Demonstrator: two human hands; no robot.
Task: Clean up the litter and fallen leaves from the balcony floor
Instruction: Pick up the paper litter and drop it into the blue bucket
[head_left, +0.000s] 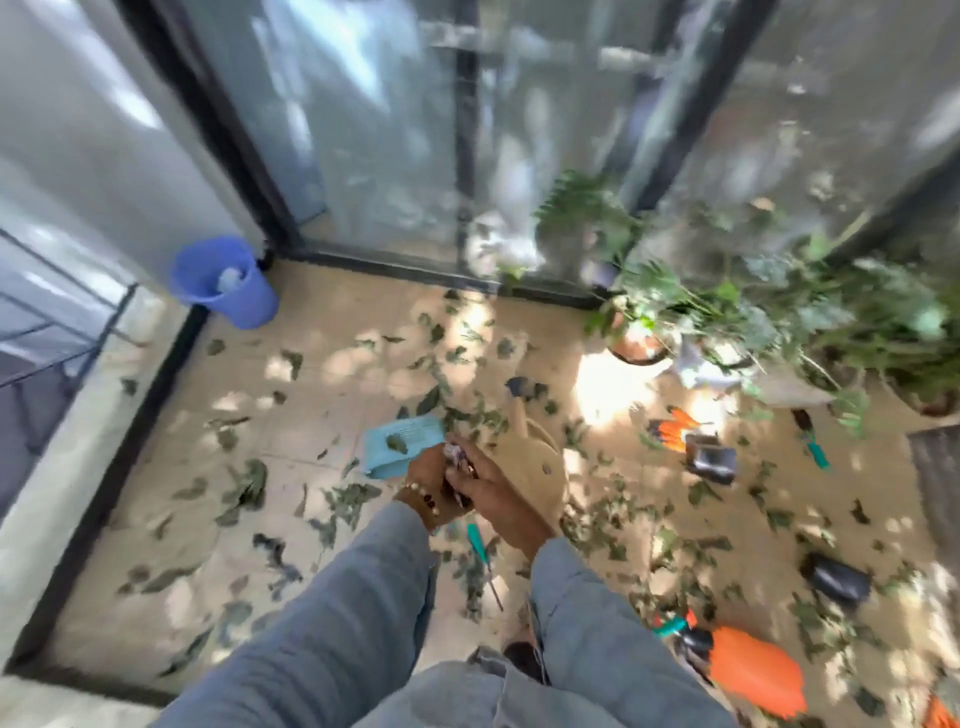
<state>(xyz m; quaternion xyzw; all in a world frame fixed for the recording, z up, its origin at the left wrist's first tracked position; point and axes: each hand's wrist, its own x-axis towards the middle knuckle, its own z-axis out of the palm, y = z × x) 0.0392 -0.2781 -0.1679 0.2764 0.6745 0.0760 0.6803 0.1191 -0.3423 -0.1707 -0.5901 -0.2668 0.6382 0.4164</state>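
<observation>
Green leaves (249, 486) beyond counting litter one floor (322, 374); two hands' (462, 480) joint grip pinches one blurred scrap (457, 457).

Blue bucket (224, 283) at upper left, against grey-white frosted panels in black frames (218, 135). Beige floor tiles (291, 431) dappled with pale sun patches, strewn with dull green leaves (249, 486). Light blue, finely ribbed dustpan (402, 447) at centre. Grey-blue sleeves (332, 613) below; white-and-dark bead bracelet (423, 499). Teal-handled screwdriver (480, 551). Orange gloves (672, 428) at right, perhaps black-striped, too blurred to be sure. Bright orange sprayer bottle (756, 673), black neck, at lower right. Terracotta pot (639, 345) under green foliage.
</observation>
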